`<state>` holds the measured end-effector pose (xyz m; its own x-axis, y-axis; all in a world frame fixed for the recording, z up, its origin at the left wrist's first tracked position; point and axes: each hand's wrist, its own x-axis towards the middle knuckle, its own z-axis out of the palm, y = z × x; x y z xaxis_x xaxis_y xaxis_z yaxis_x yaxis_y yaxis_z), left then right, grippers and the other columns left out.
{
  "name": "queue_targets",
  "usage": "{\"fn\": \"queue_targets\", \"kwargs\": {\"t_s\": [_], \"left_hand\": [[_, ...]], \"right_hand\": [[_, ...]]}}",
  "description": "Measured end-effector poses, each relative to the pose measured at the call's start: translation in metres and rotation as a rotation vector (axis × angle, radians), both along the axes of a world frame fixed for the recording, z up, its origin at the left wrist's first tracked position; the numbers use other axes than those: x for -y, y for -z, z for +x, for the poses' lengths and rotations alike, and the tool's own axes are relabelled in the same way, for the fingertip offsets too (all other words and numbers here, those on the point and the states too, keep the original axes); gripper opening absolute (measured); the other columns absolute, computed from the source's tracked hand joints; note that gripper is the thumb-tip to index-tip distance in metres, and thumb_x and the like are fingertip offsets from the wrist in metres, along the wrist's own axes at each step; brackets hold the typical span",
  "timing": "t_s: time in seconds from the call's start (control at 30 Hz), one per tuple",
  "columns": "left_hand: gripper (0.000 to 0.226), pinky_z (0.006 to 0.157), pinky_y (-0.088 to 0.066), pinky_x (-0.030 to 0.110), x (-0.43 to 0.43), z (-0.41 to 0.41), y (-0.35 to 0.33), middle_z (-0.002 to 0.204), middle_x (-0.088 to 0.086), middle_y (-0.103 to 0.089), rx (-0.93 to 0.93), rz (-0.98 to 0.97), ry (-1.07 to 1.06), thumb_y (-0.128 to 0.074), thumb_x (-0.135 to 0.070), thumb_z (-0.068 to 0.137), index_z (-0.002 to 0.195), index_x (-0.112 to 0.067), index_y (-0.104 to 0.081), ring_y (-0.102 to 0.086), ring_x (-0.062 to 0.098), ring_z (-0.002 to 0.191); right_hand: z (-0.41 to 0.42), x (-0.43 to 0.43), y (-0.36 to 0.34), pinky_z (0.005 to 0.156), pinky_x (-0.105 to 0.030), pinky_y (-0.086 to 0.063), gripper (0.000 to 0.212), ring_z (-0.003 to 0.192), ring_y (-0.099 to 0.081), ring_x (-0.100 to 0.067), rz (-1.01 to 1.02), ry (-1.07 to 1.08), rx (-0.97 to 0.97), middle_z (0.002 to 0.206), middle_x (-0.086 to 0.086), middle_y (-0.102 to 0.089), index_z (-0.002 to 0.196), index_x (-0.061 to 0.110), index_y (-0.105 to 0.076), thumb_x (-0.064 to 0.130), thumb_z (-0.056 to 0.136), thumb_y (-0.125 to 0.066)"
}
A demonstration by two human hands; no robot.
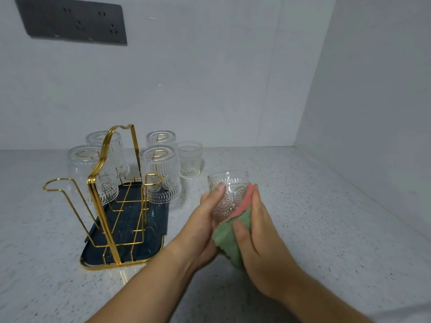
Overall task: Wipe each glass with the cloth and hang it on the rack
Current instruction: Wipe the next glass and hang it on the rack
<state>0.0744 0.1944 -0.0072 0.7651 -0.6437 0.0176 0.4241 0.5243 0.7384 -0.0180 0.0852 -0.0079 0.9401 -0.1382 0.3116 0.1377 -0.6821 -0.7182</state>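
My left hand (205,220) grips a clear embossed glass (227,194), held upright above the counter. My right hand (258,234) holds a green and pink cloth (229,238) against the glass's right side and bottom. A gold wire rack (112,197) on a dark tray (130,243) stands to the left. Several glasses hang upside down on its hooks, the nearest right one (161,173) and the nearest left one (91,171) among them. Two front hooks (152,177) are bare. One more glass (189,159) stands upright on the counter behind the rack.
The speckled white counter (303,229) meets the wall at the back and a side wall on the right. A dark socket panel (72,22) is on the back wall, upper left.
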Motion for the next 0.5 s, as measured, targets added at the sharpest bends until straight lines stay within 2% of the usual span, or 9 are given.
{"fn": "queue_targets", "kwargs": {"t_s": [0.07,0.13,0.17,0.2,0.27,0.3,0.37,0.43,0.5], "left_hand": [[0.073,0.115,-0.044,0.051,0.001,0.0,0.001,0.151,0.021,-0.057,0.043,0.079,0.032,-0.067,-0.048,0.097,0.154,-0.007,-0.047,-0.053,0.038,0.142],[0.056,0.11,-0.043,0.054,0.002,0.002,0.003,0.151,0.017,-0.058,0.044,0.099,0.075,-0.049,-0.049,0.104,0.149,-0.017,-0.058,-0.053,0.036,0.139],[0.053,0.111,-0.041,0.058,0.001,0.001,0.003,0.149,0.016,-0.06,0.02,0.074,0.085,-0.043,-0.049,0.105,0.145,-0.021,-0.063,-0.056,0.036,0.134],[0.053,0.111,-0.04,0.059,0.001,-0.001,0.0,0.148,0.016,-0.062,-0.009,0.05,0.091,-0.04,-0.049,0.105,0.142,-0.022,-0.066,-0.059,0.035,0.129],[0.055,0.106,-0.045,0.053,-0.002,0.002,0.001,0.148,0.019,-0.061,-0.035,0.036,0.069,-0.037,-0.048,0.104,0.14,-0.019,-0.067,-0.062,0.034,0.124],[0.057,0.105,-0.044,0.05,-0.004,0.003,0.0,0.151,0.023,-0.057,-0.022,0.047,0.034,-0.036,-0.047,0.103,0.141,-0.017,-0.067,-0.059,0.035,0.126],[0.06,0.112,-0.036,0.047,-0.007,0.003,0.0,0.156,0.03,-0.047,-0.013,0.05,0.009,-0.037,-0.047,0.103,0.141,-0.011,-0.066,-0.05,0.034,0.135],[0.058,0.12,-0.037,0.046,-0.006,0.001,0.001,0.147,0.026,-0.059,-0.027,-0.001,-0.001,-0.042,-0.045,0.104,0.135,-0.005,-0.069,-0.057,0.036,0.137],[0.059,0.118,-0.042,0.049,-0.002,-0.001,0.001,0.14,0.024,-0.066,0.012,0.018,-0.005,-0.058,-0.047,0.099,0.136,-0.002,-0.067,-0.062,0.037,0.133]], "right_hand": [[0.009,0.005,-0.013,0.123,-0.024,-0.028,0.072,0.145,-0.026,0.013,0.168,0.02,-0.002,0.165,0.021,-0.021,0.16,0.041,0.009,0.064,0.1,-0.022],[0.023,0.009,-0.033,0.097,0.003,-0.034,0.066,0.113,-0.04,0.035,0.267,0.072,-0.005,0.144,0.033,-0.035,0.161,0.041,-0.002,0.06,0.102,-0.024],[0.03,0.009,-0.041,0.087,0.006,-0.033,0.062,0.103,-0.041,0.038,0.289,0.093,-0.003,0.132,0.036,-0.039,0.161,0.04,-0.008,0.056,0.103,-0.026],[0.036,0.009,-0.046,0.089,0.003,-0.033,0.06,0.108,-0.045,0.032,0.296,0.102,0.013,0.129,0.036,-0.043,0.16,0.039,-0.013,0.055,0.104,-0.027],[0.04,0.004,-0.044,0.111,-0.021,-0.038,0.062,0.135,-0.047,0.003,0.285,0.089,0.052,0.147,0.022,-0.045,0.161,0.04,-0.011,0.056,0.103,-0.028],[0.037,0.001,-0.038,0.117,-0.029,-0.036,0.064,0.141,-0.043,-0.004,0.261,0.066,0.052,0.156,0.015,-0.04,0.161,0.041,-0.006,0.057,0.103,-0.028],[0.025,-0.003,-0.021,0.121,-0.028,-0.032,0.066,0.145,-0.035,0.002,0.208,-0.004,0.034,0.162,0.016,-0.029,0.16,0.043,0.003,0.055,0.103,-0.028],[0.01,-0.002,-0.008,0.124,-0.024,-0.023,0.073,0.148,-0.02,0.011,0.121,-0.035,0.021,0.164,0.024,-0.015,0.16,0.041,0.011,0.059,0.099,-0.027],[0.0,0.001,0.0,0.125,-0.025,-0.02,0.08,0.15,-0.013,0.011,0.057,-0.018,0.015,0.166,0.025,-0.009,0.159,0.04,0.016,0.065,0.095,-0.024]]}}
